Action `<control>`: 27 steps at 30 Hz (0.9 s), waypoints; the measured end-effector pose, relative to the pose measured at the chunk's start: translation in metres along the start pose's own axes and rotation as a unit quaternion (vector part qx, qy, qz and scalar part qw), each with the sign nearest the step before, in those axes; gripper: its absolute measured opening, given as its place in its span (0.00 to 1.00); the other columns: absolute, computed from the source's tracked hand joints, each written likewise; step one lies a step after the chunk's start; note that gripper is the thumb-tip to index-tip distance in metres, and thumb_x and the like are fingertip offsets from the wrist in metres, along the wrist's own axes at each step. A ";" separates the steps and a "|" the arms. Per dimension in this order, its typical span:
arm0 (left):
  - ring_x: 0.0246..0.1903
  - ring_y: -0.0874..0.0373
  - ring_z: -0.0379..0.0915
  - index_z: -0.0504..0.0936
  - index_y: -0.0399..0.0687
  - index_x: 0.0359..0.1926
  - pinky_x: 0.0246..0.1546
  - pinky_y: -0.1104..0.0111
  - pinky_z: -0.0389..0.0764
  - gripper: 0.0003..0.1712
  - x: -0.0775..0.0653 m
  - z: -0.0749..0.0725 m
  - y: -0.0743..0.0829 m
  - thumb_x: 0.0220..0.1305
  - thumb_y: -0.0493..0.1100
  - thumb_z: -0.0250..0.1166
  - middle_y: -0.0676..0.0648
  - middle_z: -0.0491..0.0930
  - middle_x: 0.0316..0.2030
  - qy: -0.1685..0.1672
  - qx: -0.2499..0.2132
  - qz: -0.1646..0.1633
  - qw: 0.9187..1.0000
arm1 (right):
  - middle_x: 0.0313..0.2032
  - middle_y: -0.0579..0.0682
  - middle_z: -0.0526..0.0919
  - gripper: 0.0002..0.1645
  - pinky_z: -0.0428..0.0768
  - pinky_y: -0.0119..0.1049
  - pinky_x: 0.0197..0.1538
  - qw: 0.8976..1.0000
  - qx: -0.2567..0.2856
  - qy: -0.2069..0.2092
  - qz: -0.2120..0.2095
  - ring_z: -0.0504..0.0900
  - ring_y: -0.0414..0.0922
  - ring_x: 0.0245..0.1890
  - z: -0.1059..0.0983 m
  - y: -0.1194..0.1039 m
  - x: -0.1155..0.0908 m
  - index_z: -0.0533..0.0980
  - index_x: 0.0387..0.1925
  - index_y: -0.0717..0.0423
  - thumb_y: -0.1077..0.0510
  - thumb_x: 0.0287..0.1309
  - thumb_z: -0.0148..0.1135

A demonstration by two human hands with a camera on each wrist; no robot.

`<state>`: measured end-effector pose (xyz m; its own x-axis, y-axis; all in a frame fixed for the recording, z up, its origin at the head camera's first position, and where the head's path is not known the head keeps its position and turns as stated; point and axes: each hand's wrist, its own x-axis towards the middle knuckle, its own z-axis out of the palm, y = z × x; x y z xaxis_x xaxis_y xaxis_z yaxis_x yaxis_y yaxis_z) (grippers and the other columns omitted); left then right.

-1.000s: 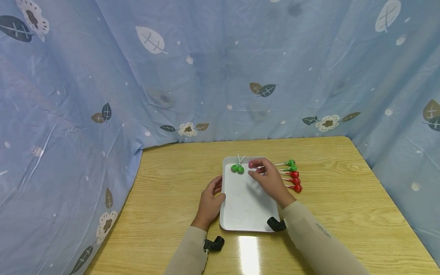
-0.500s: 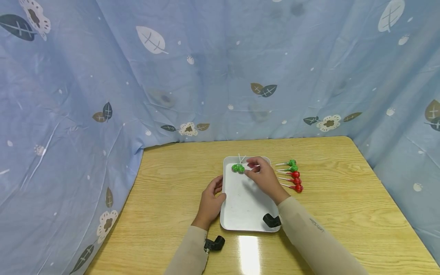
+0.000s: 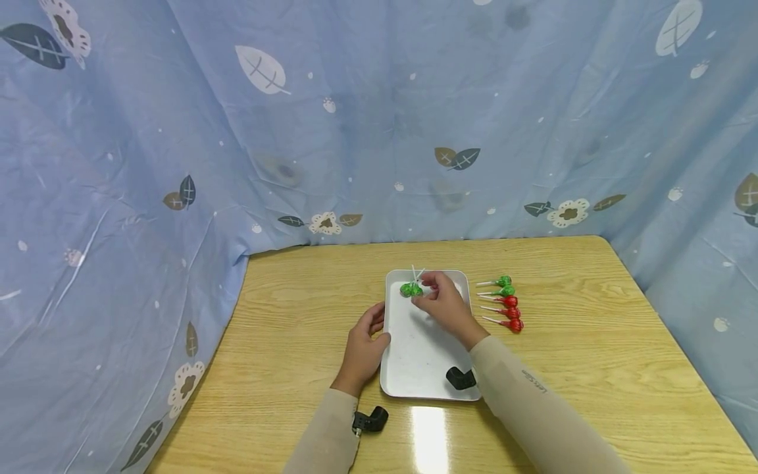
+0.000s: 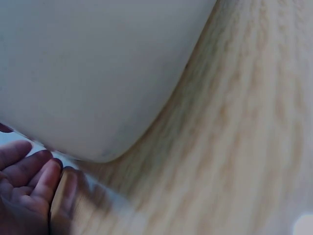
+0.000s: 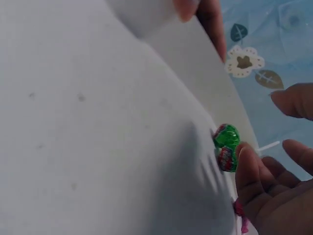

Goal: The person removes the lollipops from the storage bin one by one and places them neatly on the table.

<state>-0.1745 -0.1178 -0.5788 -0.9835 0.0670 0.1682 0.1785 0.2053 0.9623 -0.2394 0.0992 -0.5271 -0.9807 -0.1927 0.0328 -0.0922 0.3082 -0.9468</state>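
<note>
Grained wooden table; on it a smooth, round-cornered tray; left hand grips the tray's left rim; right hand, fingers bent, at its far end, hold impossible to tell; glossy round green lollipops and pink lollipop there; red lollipops right of the tray.

The person's left arm runs forward and a little inward, with the bare wrist beyond its cuff; the left grip lies thumb inward, its other fingers loosely bent. The right arm slants inward and reaches farther forward than the left. The right grip points forward and left, its thumb on the side nearer the body and well apart from the index finger, the rest softly curved.
</note>
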 end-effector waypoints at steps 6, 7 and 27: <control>0.61 0.49 0.81 0.74 0.39 0.77 0.65 0.53 0.79 0.36 0.000 0.001 0.002 0.68 0.26 0.61 0.41 0.81 0.64 0.002 -0.005 0.003 1.000 | 0.69 0.67 0.71 0.36 0.84 0.37 0.40 1.000 -0.013 -0.020 -0.005 0.84 0.52 0.45 0.006 0.010 0.000 0.68 0.71 0.67 0.63 0.67 0.73; 0.61 0.48 0.81 0.74 0.39 0.77 0.65 0.52 0.79 0.36 0.000 0.001 0.002 0.68 0.26 0.61 0.40 0.81 0.64 0.002 -0.006 0.003 1.000 | 0.70 0.66 0.71 0.37 0.85 0.38 0.40 1.000 -0.017 -0.021 -0.005 0.84 0.51 0.45 0.006 0.012 -0.001 0.68 0.72 0.67 0.63 0.67 0.73; 0.62 0.46 0.80 0.74 0.38 0.77 0.65 0.52 0.79 0.37 -0.001 0.000 0.003 0.67 0.26 0.60 0.38 0.81 0.64 0.003 -0.013 0.000 1.000 | 0.44 0.52 0.83 0.12 0.80 0.43 0.49 0.994 -0.099 -0.035 -0.040 0.80 0.47 0.41 0.011 0.023 -0.001 0.82 0.46 0.59 0.69 0.63 0.74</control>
<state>-0.1727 -0.1174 -0.5764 -0.9836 0.0617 0.1693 0.1778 0.1802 0.9674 -0.2386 0.0966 -0.5526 -0.9553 -0.2856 0.0767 -0.2083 0.4656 -0.8601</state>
